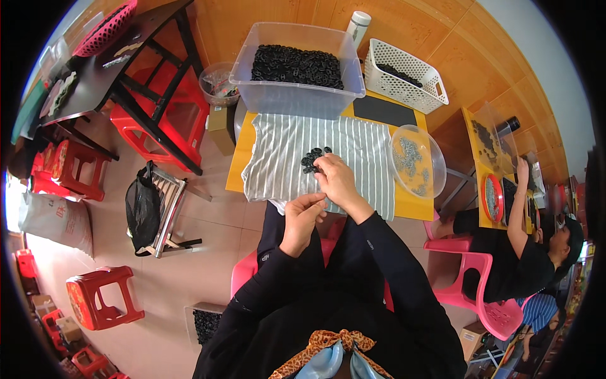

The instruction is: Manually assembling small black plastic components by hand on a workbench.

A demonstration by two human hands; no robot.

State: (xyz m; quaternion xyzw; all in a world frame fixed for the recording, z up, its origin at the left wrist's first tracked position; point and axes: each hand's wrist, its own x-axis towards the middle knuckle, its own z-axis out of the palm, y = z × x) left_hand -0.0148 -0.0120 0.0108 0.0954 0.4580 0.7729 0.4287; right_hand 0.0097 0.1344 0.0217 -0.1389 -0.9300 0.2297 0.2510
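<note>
A small heap of black, rounded parts (310,158) lies on a grey-and-white striped cloth (278,151) spread over the yellow table. My right hand (341,186) reaches over the cloth, its fingers curled together at the right edge of the heap; what is between the fingertips is hidden. Just nearer to me and to the left, over the cloth's front edge, my left hand (302,221) has thumb and fingers pinched together. Anything in that pinch is too small to name. The two hands are close together.
Behind the cloth stands a clear plastic bin (297,101) with many black parts, beside a white perforated basket (410,91). A round clear tray (435,167) of small silvery pieces sits right. Another person (505,252) works at a table on the right. Red stools (104,300) stand left.
</note>
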